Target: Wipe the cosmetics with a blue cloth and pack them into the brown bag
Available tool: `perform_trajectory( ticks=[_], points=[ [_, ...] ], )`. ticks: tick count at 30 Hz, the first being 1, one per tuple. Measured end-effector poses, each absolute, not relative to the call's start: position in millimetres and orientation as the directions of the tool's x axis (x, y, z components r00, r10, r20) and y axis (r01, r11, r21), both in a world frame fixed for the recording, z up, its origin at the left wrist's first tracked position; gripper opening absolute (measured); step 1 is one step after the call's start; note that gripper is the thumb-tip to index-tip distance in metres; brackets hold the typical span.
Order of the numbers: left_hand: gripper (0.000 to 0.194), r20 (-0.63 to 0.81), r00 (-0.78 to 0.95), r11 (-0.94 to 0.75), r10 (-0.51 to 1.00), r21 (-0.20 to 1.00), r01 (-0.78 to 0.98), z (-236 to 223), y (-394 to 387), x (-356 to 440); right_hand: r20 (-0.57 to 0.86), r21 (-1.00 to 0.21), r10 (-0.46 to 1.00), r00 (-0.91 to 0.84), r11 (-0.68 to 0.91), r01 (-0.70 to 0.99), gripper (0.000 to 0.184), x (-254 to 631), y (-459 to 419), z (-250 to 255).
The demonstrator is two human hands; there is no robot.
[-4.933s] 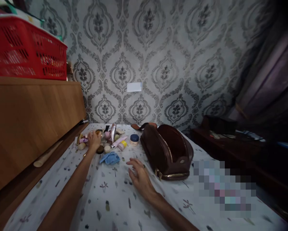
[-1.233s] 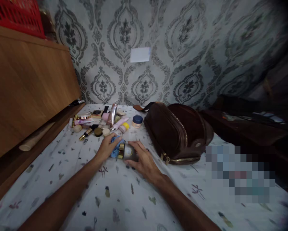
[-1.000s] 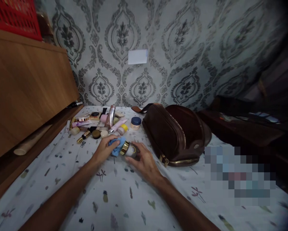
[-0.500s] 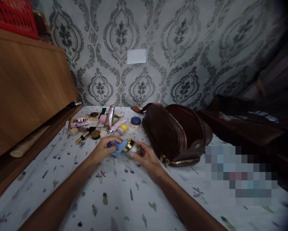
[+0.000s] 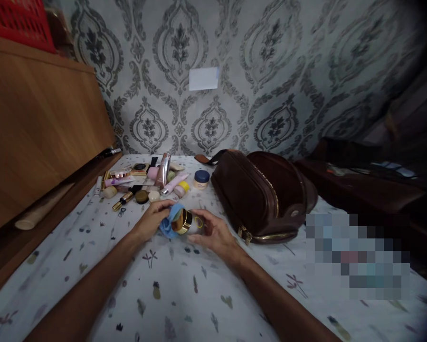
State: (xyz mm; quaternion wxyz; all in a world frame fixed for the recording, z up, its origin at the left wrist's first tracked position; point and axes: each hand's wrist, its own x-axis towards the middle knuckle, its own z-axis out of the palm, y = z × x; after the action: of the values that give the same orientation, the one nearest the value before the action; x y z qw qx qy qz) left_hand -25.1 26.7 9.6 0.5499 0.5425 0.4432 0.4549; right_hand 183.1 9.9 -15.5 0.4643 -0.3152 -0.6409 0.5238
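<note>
My right hand [image 5: 215,233] is closed around the clear body of a cosmetic jar [image 5: 185,222] with a shiny gold lid, tilted so that the lid faces left. Pinched in my left hand [image 5: 152,221] is a crumpled blue cloth [image 5: 169,225], which lies against the lid's edge. Both hands are just above the patterned bedsheet [image 5: 185,289]. Behind them stands a jar with a dark blue lid [image 5: 201,179]. A brown toiletry bag [image 5: 247,197], unzipped at the top, sits right of my hands.
Tubes, small pots and makeup lie in a group at the back left, among them a silvery pink tube [image 5: 163,170] and a yellow-lidded pot [image 5: 181,188]. A wooden cabinet [image 5: 42,118] borders the left side. A pixelated patch covers something at right.
The gold-lidded jar and blue cloth, earlier not in my hands, are now held together. Over the last second the jar has turned, its lid swinging toward the camera, while the cloth shifts along it.
</note>
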Motion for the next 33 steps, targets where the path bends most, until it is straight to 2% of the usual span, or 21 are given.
perform_trajectory(
  ticks=[5,9,12,15,20,26,30,33],
  points=[
    [0.023,0.062,0.194,-0.075,0.979,0.995,0.064,17,23,-26,0.299,-0.943,0.87,-0.393,0.331,0.016,0.062,185,3,-6],
    [0.02,0.18,0.259,-0.215,0.949,0.97,0.115,26,19,-26,0.317,-0.922,0.841,-0.439,0.382,0.066,0.052,184,-2,2],
    [0.019,0.294,0.348,-0.356,0.89,0.926,0.127,32,17,-25,0.28,-0.924,0.839,-0.467,0.368,0.106,0.045,182,-5,4],
    [0.021,0.335,0.388,-0.407,0.859,0.906,0.119,32,17,-24,0.235,-0.943,0.856,-0.46,0.316,0.107,0.043,181,-5,1],
    [0.02,0.226,0.258,-0.27,0.939,0.951,0.15,26,21,-24,0.179,-0.981,0.882,-0.435,0.196,-0.006,0.051,181,-1,-3],
    [0.031,0.035,0.146,-0.025,0.989,0.997,-0.073,18,23,-16,0.163,-0.981,0.934,-0.317,0.119,-0.152,0.054,180,-1,4],
    [0.044,-0.046,0.111,0.063,0.993,0.985,-0.158,16,21,-11,0.17,-0.979,0.957,-0.236,0.136,-0.155,0.053,179,-1,3],
    [0.049,-0.042,0.114,0.067,0.993,0.971,-0.229,16,18,-8,0.181,-0.973,0.972,-0.149,0.155,-0.172,0.052,178,2,-2]
  ],
)
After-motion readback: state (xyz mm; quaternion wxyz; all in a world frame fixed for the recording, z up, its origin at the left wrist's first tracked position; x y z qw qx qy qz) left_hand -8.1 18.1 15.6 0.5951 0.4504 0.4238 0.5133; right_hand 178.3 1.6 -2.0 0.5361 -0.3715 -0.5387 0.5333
